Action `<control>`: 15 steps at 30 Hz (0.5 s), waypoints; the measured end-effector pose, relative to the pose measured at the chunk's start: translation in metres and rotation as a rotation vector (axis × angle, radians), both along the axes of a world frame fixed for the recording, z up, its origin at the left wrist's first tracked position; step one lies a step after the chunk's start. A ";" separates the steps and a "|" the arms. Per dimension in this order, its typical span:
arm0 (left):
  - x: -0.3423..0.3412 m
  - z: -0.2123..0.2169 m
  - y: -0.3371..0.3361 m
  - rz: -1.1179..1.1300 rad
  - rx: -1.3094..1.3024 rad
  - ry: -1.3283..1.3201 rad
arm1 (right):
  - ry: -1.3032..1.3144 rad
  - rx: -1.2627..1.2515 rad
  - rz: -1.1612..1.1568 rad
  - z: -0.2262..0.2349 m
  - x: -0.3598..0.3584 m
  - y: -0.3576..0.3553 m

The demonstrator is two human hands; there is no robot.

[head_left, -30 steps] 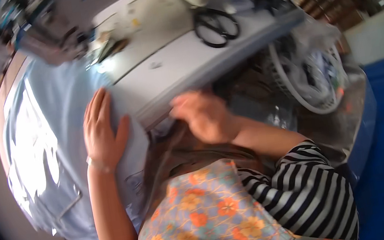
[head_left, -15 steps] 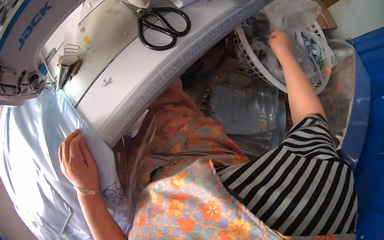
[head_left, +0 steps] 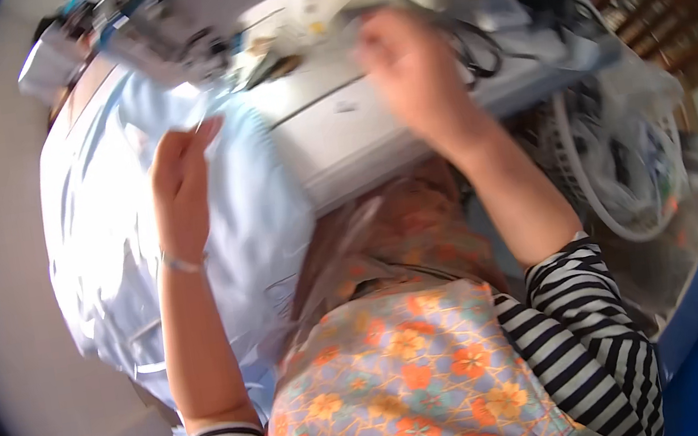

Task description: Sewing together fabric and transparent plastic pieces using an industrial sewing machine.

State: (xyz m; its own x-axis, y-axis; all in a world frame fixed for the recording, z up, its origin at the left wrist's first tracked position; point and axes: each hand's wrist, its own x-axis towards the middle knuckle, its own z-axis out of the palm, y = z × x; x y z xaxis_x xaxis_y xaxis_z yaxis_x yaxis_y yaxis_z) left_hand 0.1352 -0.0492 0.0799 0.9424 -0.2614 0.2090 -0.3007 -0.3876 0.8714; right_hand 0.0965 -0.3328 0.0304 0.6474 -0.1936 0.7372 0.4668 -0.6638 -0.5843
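My left hand [head_left: 180,189] is raised before the light blue cloth [head_left: 244,179], thumb and fingers pressed together. What its fingertips pinch is too blurred to make out. The cloth hangs over the table's left part beside the sewing machine's needle end [head_left: 193,47]. Over the white sewing table my right hand [head_left: 413,73] is smeared by motion, its fingers seemingly curled; I cannot see whether it holds anything. Just right of it show the black handles of the scissors [head_left: 482,49], partly hidden by the hand.
A white plastic basket [head_left: 583,183] with clear bags and scraps stands below the table's right end. Dark cloth pieces [head_left: 555,29] lie at that end. A wooden chair [head_left: 661,9] stands at the far right. The floral apron [head_left: 402,390] covers my lap.
My right hand has left the basket and moved up and left over the table. The left hand has lifted from lying on the cloth and closed its fingers. The view has shifted left.
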 end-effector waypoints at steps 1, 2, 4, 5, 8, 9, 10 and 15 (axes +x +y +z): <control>0.007 0.008 -0.001 -0.023 -0.030 -0.007 | 0.079 -0.003 0.168 -0.006 0.019 0.043; 0.012 0.014 -0.002 -0.056 -0.063 -0.014 | 0.298 -0.069 0.240 -0.014 0.028 0.085; 0.014 0.018 -0.002 -0.176 0.037 0.080 | 0.330 -0.106 0.621 -0.026 0.033 0.156; 0.011 0.017 0.001 -0.229 0.277 -0.026 | 0.129 -0.725 0.595 -0.029 0.029 0.182; 0.002 0.003 0.012 -0.301 0.428 0.076 | 0.239 -0.828 0.763 -0.032 0.010 0.178; 0.001 -0.003 0.017 -0.308 0.313 0.091 | 0.249 -0.587 0.832 -0.030 0.005 0.166; 0.002 -0.009 0.021 -0.318 0.196 0.102 | 0.257 -0.343 0.894 -0.027 0.002 0.152; 0.003 -0.027 0.030 -0.249 -0.204 0.223 | 0.139 -0.504 0.459 -0.014 -0.003 0.106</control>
